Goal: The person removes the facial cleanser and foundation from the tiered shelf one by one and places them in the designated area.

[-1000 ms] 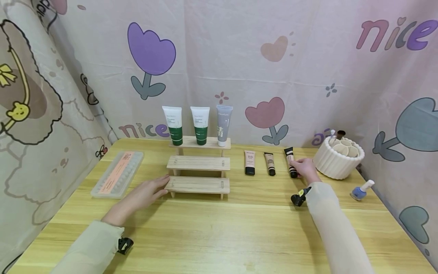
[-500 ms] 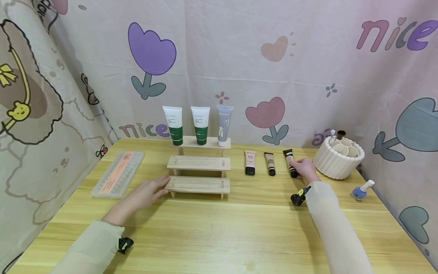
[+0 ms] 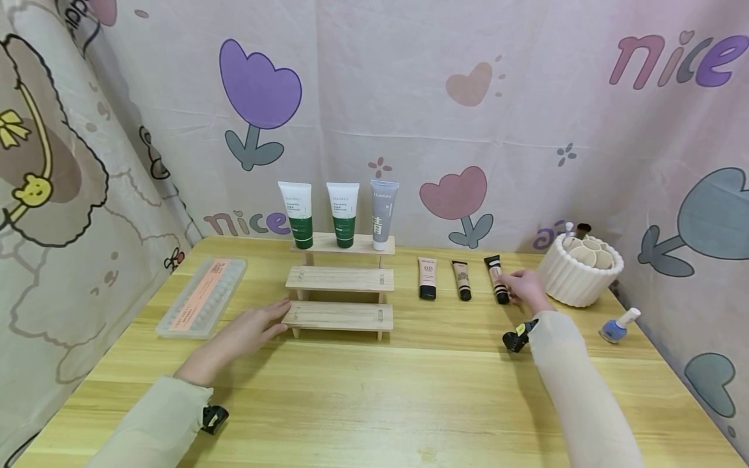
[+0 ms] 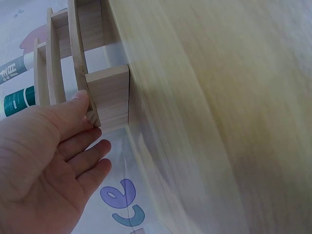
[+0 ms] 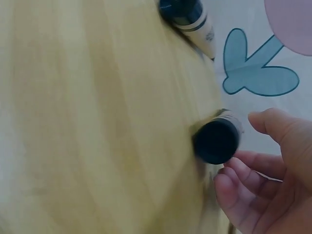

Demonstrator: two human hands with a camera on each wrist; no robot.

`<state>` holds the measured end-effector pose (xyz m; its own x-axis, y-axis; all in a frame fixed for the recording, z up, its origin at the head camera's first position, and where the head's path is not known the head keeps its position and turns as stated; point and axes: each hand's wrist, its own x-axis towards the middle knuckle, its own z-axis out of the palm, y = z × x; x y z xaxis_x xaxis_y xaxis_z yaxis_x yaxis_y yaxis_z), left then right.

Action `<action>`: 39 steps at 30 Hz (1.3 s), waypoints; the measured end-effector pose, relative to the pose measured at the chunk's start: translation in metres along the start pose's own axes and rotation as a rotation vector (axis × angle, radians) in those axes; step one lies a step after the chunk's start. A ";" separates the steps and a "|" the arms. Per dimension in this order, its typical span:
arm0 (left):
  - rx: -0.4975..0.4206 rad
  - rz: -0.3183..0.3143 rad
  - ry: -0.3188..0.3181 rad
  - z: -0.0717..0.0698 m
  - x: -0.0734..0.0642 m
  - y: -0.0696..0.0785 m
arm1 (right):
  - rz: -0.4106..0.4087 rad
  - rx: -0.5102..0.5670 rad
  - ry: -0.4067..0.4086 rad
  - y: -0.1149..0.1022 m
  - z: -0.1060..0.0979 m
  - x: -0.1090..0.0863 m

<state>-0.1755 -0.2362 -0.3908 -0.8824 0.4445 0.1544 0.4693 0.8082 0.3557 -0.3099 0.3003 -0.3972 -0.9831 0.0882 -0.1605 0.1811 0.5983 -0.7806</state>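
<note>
A three-step wooden display stand has two white-and-green tubes and a grey-blue tube upright on its top step. My left hand pinches the left end of the lowest step between thumb and forefinger; its other fingers lie loosely bent below. Far to the right, a small black-capped cosmetic tube lies on the table. Beside its cap is my right hand, the thumb held apart from the tube and the fingertips close at its side.
A pink BB cream tube and a beige tube lie between stand and right hand. A white ribbed brush holder and blue nail polish stand at right. A clear flat case lies left. Printed curtain hangs behind the table.
The black-capped tube's far end has dropped slightly toward me and settled. My right hand has loosened from it and shifted a little right. The left hand stays at the stand.
</note>
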 end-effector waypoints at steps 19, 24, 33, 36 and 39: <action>-0.003 -0.001 0.002 -0.002 -0.001 0.001 | -0.369 0.008 0.019 -0.122 0.020 -0.017; 0.004 0.007 0.004 -0.001 -0.001 0.001 | -0.489 0.060 0.001 -0.159 0.034 -0.026; 0.009 0.011 0.007 0.000 -0.001 0.000 | -0.619 0.165 -0.024 -0.209 0.061 -0.034; 0.009 0.013 0.009 0.000 -0.001 0.000 | -0.645 0.187 -0.032 -0.220 0.069 -0.036; 0.008 0.013 0.010 0.000 -0.001 0.000 | -0.644 0.214 -0.039 -0.229 0.075 -0.039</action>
<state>-0.1749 -0.2369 -0.3914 -0.8765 0.4513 0.1678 0.4810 0.8056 0.3458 -0.3112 0.1002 -0.2580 -0.8955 -0.2644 0.3580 -0.4351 0.3508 -0.8292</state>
